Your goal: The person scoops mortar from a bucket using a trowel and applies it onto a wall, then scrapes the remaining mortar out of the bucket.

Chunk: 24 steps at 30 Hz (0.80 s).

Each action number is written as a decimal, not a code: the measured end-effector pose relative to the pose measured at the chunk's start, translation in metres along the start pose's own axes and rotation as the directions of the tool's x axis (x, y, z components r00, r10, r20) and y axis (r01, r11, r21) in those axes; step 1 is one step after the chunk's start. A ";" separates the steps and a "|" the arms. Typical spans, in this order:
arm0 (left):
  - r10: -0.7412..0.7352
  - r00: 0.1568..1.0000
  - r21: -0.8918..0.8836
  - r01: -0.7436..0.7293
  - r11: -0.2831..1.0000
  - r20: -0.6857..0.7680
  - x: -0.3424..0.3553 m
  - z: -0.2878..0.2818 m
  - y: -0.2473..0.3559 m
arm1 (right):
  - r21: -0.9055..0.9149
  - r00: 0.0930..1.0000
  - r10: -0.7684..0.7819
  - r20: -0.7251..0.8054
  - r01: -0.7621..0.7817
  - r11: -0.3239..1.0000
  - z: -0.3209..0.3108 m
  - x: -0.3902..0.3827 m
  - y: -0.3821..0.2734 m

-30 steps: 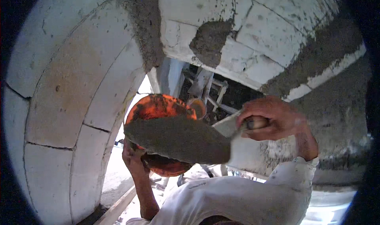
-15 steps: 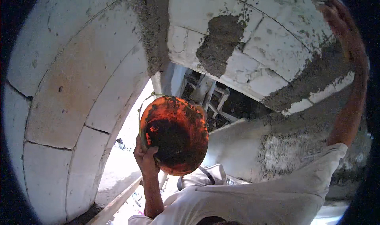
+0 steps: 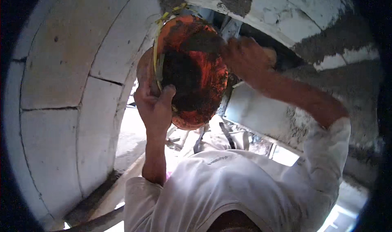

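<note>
An orange bucket [image 3: 211, 97], coated inside with dark, wet mortar, is held up in front of me, tipped so its inside shows. My left hand [image 3: 156, 105] grips its left rim with the thumb over the edge, beside a yellow handle strap [image 3: 157, 48]. At the bucket's upper right, my right hand [image 3: 247, 60], blurred by motion, is closed on a trowel, whose dark blade [image 3: 200, 43] lies inside the bucket's mouth; part of the pale handle shows behind the fingers.
Pale block wall [image 3: 53, 138] rises on the left. Above right are more blocks [image 3: 286, 15] with patches of grey mortar. A grey plastered surface [image 3: 351, 105] is at the right, a wooden plank [image 3: 108, 195] lower left, and some clutter [image 3: 214, 138] beyond the bucket.
My right hand swung out to the upper right, then came back to the bucket with the trowel. The bucket and left hand now sit higher in view, and the surroundings have shifted upward.
</note>
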State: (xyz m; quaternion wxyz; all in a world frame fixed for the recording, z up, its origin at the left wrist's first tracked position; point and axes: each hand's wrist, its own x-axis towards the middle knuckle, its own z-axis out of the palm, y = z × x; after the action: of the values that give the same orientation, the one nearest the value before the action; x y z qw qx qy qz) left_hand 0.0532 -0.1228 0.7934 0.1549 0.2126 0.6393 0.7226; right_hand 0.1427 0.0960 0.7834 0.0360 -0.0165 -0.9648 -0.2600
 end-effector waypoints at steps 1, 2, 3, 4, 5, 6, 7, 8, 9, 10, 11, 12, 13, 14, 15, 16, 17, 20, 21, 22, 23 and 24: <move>0.153 0.988 -0.081 -0.153 0.985 0.000 -0.004 0.002 -0.005 | 0.014 1.000 -0.006 -0.028 0.006 1.000 0.019 0.006 -0.013; 0.153 0.988 -0.071 -0.152 0.986 0.019 -0.011 0.003 -0.002 | 0.023 0.998 -0.016 -0.053 0.018 1.000 0.022 0.010 -0.020; 0.157 0.988 -0.026 -0.157 0.987 -0.003 -0.019 0.003 0.000 | 0.030 0.999 0.003 -0.050 -0.001 1.000 0.023 0.004 -0.027; 0.161 0.986 0.016 -0.161 0.987 -0.031 -0.026 0.000 0.004 | 0.075 0.999 -0.003 -0.038 0.006 0.997 0.017 -0.002 -0.036; 0.121 0.992 0.057 -0.119 0.991 -0.022 -0.032 -0.003 0.011 | 0.121 0.999 -0.023 -0.033 0.027 0.992 0.010 -0.008 -0.044; 0.118 0.993 0.060 -0.116 0.991 -0.024 -0.034 -0.007 0.010 | 0.125 0.999 -0.025 -0.032 0.028 0.992 0.005 -0.017 -0.051; 0.198 0.980 0.074 -0.198 0.977 0.001 -0.034 -0.012 0.006 | 0.202 0.974 -0.125 0.187 0.086 0.976 0.001 -0.029 -0.056; 0.275 0.961 0.090 -0.275 0.957 0.018 -0.034 -0.016 0.002 | 0.290 0.890 -0.243 0.385 0.133 0.948 0.000 -0.037 -0.061; 0.270 0.963 0.094 -0.270 0.958 0.007 -0.035 -0.017 -0.002 | 0.293 0.888 -0.255 0.383 0.145 0.945 0.002 -0.041 -0.066; 0.270 0.963 0.101 -0.271 0.957 0.024 -0.033 -0.019 -0.005 | 0.425 0.911 -0.303 0.281 0.165 0.890 0.005 -0.044 -0.072; 0.269 0.962 0.109 -0.272 0.956 0.040 -0.033 -0.022 -0.008 | 0.546 0.926 -0.336 0.171 0.195 0.815 0.009 -0.046 -0.077; 0.265 0.964 0.114 -0.267 0.957 0.032 -0.033 -0.027 -0.012 | 0.549 0.923 -0.345 0.168 0.203 0.811 0.014 -0.050 -0.082; 0.247 0.969 0.069 -0.248 0.966 0.024 -0.030 -0.033 -0.017 | 0.820 0.932 -0.323 0.164 0.053 0.570 0.020 -0.054 -0.086; 0.229 0.973 0.025 -0.229 0.973 0.017 -0.027 -0.038 -0.021 | 0.966 0.939 -0.299 0.170 -0.098 0.241 0.026 -0.057 -0.088; 0.228 0.973 0.026 -0.229 0.973 0.017 -0.026 -0.042 -0.023 | 0.966 0.943 -0.278 0.184 -0.226 -0.128 0.031 -0.059 -0.089; 0.164 0.987 -0.022 -0.164 0.986 -0.003 -0.029 -0.045 -0.023 | 0.966 0.940 -0.289 0.180 -0.225 -0.131 0.030 -0.059 -0.086; 0.100 0.995 -0.072 -0.101 0.992 -0.020 -0.032 -0.047 -0.023 | 0.945 0.921 -0.214 0.325 -0.305 0.119 0.027 -0.057 -0.080; 0.043 0.996 -0.191 -0.056 0.980 -0.073 -0.035 -0.043 -0.018 | 0.795 0.907 -0.131 0.401 -0.273 0.542 0.012 -0.055 -0.056; 0.055 0.996 -0.199 -0.069 0.978 -0.072 -0.033 -0.042 -0.016 | 0.699 0.912 -0.169 0.373 -0.157 0.697 0.008 -0.055 -0.049; -0.017 0.994 -0.270 -0.014 0.963 -0.109 -0.032 -0.040 -0.014 | 0.687 0.915 -0.158 0.371 -0.156 0.709 0.007 -0.057 -0.043; -0.090 0.986 -0.344 0.038 0.938 -0.138 -0.032 -0.038 -0.012 | 0.698 0.933 -0.122 0.338 -0.162 0.697 0.005 -0.059 -0.037; -0.075 0.988 -0.359 0.023 0.933 -0.132 -0.032 -0.039 -0.014 | 0.708 0.949 -0.083 0.304 -0.166 0.686 0.002 -0.060 -0.030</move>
State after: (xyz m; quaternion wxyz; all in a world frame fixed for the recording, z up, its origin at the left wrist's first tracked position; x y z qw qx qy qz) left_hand 0.0601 -0.1701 0.7725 0.1624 0.1122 0.5123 0.8358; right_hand 0.2013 0.0703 0.7615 -0.1072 -0.0637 -0.9808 0.1497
